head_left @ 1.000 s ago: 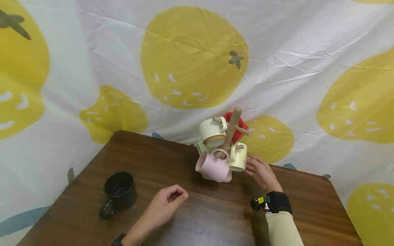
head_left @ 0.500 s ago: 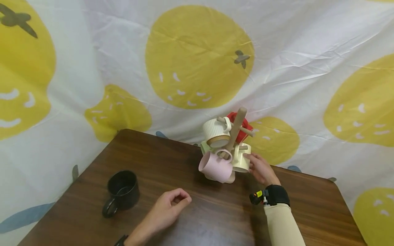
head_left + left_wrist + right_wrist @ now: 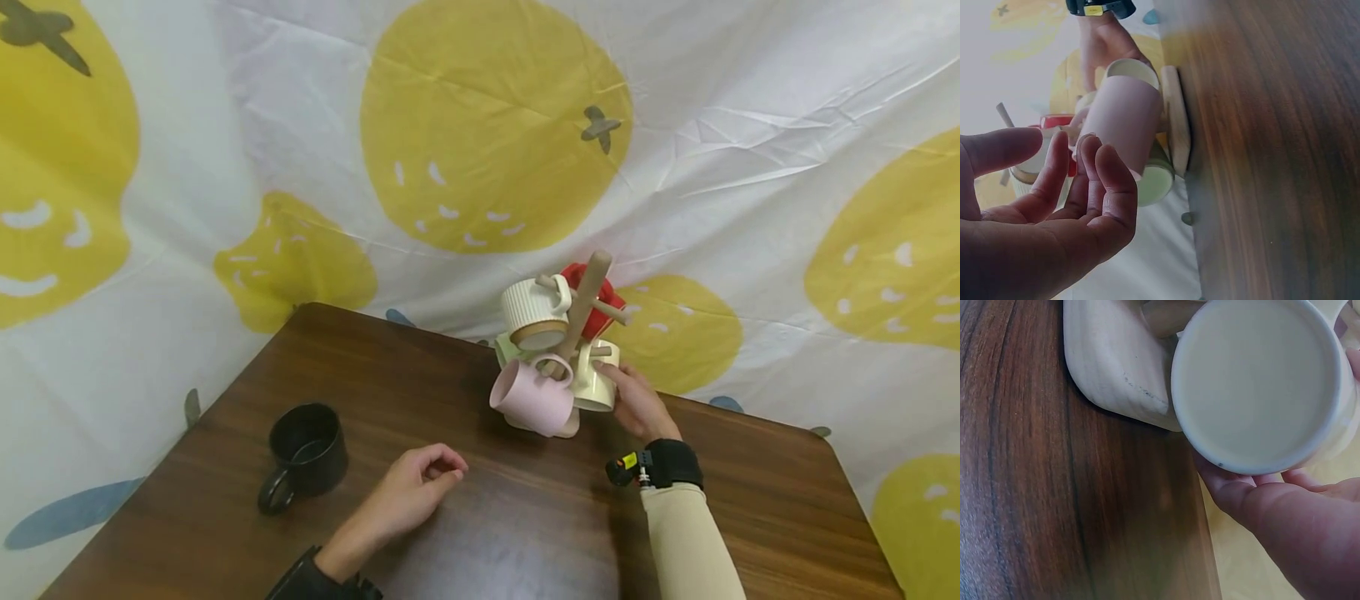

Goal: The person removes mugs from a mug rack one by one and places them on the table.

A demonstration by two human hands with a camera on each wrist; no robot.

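A pale yellow mug (image 3: 595, 389) hangs by its handle on a lower peg at the right of the wooden mug tree (image 3: 591, 287). My right hand (image 3: 640, 407) grips it from the right, thumb on the near side and fingers behind. In the right wrist view the mug's round face (image 3: 1257, 387) fills much of the picture, with fingers (image 3: 1235, 494) along its edge. My left hand (image 3: 420, 487) is held over the table with loosely curled fingers and nothing in them. Nearest to it on the tree hangs a pink mug (image 3: 531, 402), tilted.
A white ribbed mug (image 3: 528, 310) and a red mug (image 3: 609, 302) hang higher on the tree, and a light green mug (image 3: 1155, 185) hangs low behind. A black mug (image 3: 309, 448) stands on the brown table (image 3: 420, 400) at the left. A lemon-print cloth (image 3: 300, 150) hangs behind.
My right hand has moved from beside the yellow mug to a grip on it, thumb now on its near side. My left hand has stayed almost where it was. The head view has shifted slightly.
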